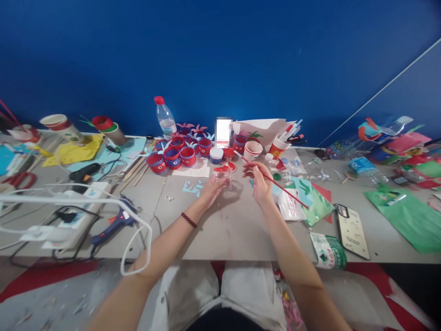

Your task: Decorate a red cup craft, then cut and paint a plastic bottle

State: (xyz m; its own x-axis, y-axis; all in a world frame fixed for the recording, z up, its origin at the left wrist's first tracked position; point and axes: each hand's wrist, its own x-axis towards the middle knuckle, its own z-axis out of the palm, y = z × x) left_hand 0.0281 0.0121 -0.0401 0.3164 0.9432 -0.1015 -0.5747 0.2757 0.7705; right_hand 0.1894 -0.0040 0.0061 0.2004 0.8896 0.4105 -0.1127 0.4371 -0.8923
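Observation:
My left hand is closed around a small clear plastic cup with red on its rim, just above the table. In my right hand is a slim paintbrush with a red handle, pinched between the fingers. Its tip points up and left, apart from the cup. Behind the cup lies a round lid with red paint, beside a white-lidded jar. Red and blue cups with eyes and paper leaves stand grouped to the left. Near the brush is a white paper cup.
A power strip with looping white cables and a blue glue gun lie at left. A bottle stands against the blue wall. At right are a phone, green sheets and several plastic bottles.

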